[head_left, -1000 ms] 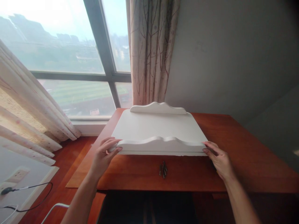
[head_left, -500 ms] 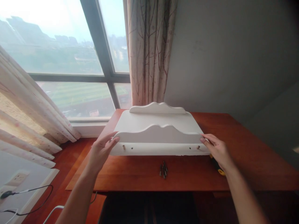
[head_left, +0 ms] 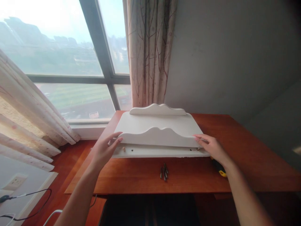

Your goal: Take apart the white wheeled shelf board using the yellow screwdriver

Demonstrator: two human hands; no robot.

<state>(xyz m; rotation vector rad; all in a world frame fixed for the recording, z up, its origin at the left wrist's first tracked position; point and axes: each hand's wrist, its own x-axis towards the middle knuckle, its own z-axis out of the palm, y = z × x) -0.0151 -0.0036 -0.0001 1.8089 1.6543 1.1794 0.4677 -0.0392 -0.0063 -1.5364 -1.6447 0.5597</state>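
Note:
A white panel with a wavy top edge is pinched at its left end by my left hand and at its right end by my right hand. It stands over the near part of a flat white board, where two dark holes and wooden dowels show near the ends. The right dowel is partly covered by my fingers. At the board's far edge stands another wavy white panel. Several dark screws lie on the brown table in front of the board.
A black and yellow tool lies partly hidden beside my right wrist. Curtains and a window stand behind and left of the table, with a grey wall at the right. Cables hang at the lower left.
The near wavy panel has shifted slightly and now sits a little tilted, lower at its right end. My right hand has moved left with it, and my left hand slightly right.

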